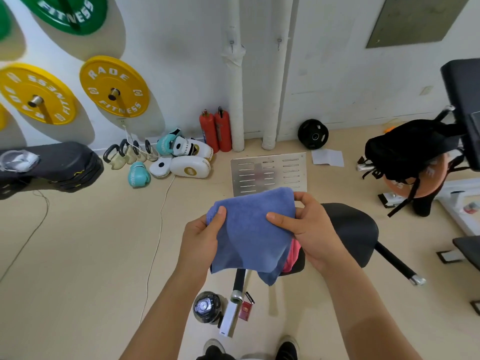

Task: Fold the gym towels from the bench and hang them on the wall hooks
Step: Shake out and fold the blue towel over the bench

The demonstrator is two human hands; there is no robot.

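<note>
While it hangs folded at the centre of the frame, the blue towel (253,229) is pinched along its upper edge by both hands, the left hand (201,237) with thumb on top at its left corner and the right hand (306,227) gripping its right corner. Just below it, a pink towel (292,255) lies on the black bench (350,229). Higher up, two wall hooks (279,42) sit on the white wall, with red fire extinguishers (217,131) below and yellow weight plates (114,87) at the upper left.

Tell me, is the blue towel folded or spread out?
Folded: the blue towel hangs doubled between the left hand and right hand.
</note>
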